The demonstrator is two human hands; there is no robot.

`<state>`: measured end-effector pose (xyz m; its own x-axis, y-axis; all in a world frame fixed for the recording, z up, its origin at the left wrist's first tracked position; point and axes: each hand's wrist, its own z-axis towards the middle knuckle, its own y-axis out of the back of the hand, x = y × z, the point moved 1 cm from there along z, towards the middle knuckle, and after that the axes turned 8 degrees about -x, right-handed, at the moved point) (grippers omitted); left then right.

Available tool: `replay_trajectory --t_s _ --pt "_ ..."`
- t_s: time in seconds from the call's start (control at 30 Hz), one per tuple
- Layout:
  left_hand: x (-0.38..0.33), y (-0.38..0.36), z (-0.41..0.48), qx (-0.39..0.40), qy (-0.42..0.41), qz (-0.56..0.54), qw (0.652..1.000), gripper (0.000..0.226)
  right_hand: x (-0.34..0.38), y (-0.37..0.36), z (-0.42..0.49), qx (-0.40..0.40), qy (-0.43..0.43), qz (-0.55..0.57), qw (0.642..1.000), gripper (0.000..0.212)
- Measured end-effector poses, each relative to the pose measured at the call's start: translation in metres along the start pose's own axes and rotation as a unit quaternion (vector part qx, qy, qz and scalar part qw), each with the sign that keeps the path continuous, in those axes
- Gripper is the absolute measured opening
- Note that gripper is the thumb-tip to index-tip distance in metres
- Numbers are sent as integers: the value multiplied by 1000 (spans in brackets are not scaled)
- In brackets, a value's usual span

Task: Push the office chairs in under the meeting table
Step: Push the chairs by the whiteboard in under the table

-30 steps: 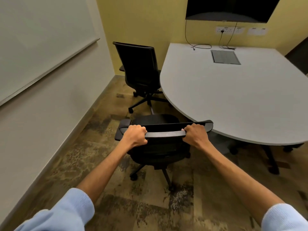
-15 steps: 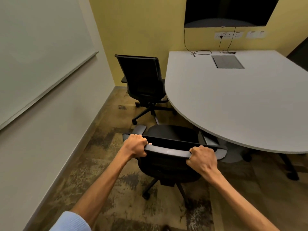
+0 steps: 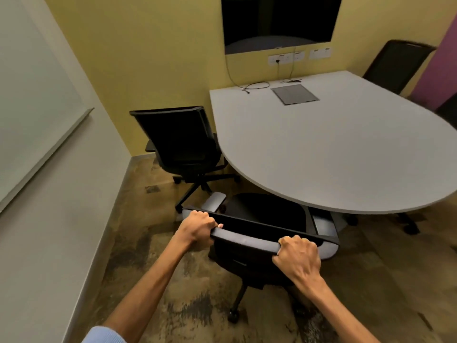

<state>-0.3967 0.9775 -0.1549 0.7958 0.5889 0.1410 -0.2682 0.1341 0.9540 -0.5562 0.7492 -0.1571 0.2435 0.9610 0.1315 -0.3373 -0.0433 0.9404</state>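
the left hand (image 3: 197,225) is wrapped tight over the top rail of the nearest office chair (image 3: 262,243), near the rail's left end, and the right hand (image 3: 298,256) is clenched on the same rail toward its right end. the two holds sit well apart, which i judge gives the person control of the swivel, so the chair can be steered straight rather than spun on its castors. the chair's seat front is already tucked beneath the rounded edge of the grey worktop (image 3: 333,149), while its backrest and armrests are outside that edge, so the push looks partly done. counting what shows: three black office chairs in all. the second chair (image 3: 178,142) stands by the yellow wall at the worktop's left side, its back toward the camera and its seat close against the worktop edge; whether it is fully in i cannot tell. the third chair (image 3: 395,63) stands at the far right corner behind the worktop. there is one worktop, with one cable hatch (image 3: 294,94) set in it, and one dark wall screen (image 3: 277,21) above.
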Motion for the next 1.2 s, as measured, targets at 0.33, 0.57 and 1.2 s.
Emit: replay_trajectory --t_s 0.33,0.57,1.2 --pt "84 -29 47 51 -75 -20 996 36 64 -25 42 10 -117 -79 990 22" --pt "123 -45 60 24 -125 -50 991 31 102 -33 55 37 -193 -113 974 10" --pt "177 -74 114 0 -171 -86 981 32 125 -56 108 28 -226 -120 966 11"
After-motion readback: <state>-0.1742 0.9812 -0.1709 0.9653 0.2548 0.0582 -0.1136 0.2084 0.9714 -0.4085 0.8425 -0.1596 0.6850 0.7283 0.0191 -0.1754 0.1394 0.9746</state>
